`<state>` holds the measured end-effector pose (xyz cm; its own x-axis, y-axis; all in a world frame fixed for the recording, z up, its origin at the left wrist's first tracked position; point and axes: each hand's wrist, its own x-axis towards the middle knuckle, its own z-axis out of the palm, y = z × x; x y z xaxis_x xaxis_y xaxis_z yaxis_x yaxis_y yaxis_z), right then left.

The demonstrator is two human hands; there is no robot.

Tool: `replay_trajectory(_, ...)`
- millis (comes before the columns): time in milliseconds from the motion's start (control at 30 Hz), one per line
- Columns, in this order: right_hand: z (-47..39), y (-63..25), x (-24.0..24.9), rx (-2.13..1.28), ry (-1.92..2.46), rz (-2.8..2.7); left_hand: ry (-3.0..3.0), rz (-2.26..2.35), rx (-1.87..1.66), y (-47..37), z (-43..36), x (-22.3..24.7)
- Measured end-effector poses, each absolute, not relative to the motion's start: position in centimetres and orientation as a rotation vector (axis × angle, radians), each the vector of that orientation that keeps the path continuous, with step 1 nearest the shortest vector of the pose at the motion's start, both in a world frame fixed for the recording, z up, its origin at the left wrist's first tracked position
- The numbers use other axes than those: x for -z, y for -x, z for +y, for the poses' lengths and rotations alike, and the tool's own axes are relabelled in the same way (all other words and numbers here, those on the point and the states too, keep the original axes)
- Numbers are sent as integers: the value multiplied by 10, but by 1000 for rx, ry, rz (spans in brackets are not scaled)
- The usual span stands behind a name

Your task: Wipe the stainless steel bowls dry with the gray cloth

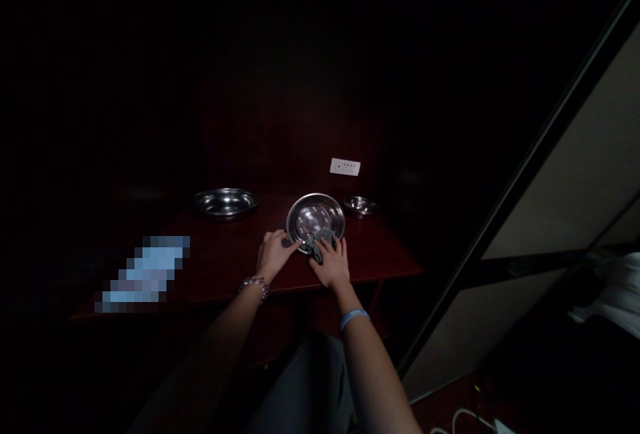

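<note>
A round steel bowl [311, 218] is tilted up above the dark red table [225, 274], its inside facing me. My left hand [273, 255] grips the bowl's lower left rim, thumb on the inside. A crumpled grey cloth [325, 237] lies against the bowl's lower inner wall. On it my right hand [332, 262] presses with its fingers bent over the cloth, holding it to the bowl.
A wide steel dish [226, 203] stands at the back left and a small steel bowl [361, 206] at the back right. A white socket panel [345, 167] is on the wall behind. A blurred bright patch [147, 274] lies at the left.
</note>
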<state>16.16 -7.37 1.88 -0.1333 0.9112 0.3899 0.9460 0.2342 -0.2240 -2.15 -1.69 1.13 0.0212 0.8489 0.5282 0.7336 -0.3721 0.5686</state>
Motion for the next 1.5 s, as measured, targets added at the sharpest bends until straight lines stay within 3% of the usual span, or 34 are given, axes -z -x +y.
replay_trajectory(1500, -74, -161, -20, 125, 1717, -2088, -2117, 1730, -1299, 22, -14, -10)
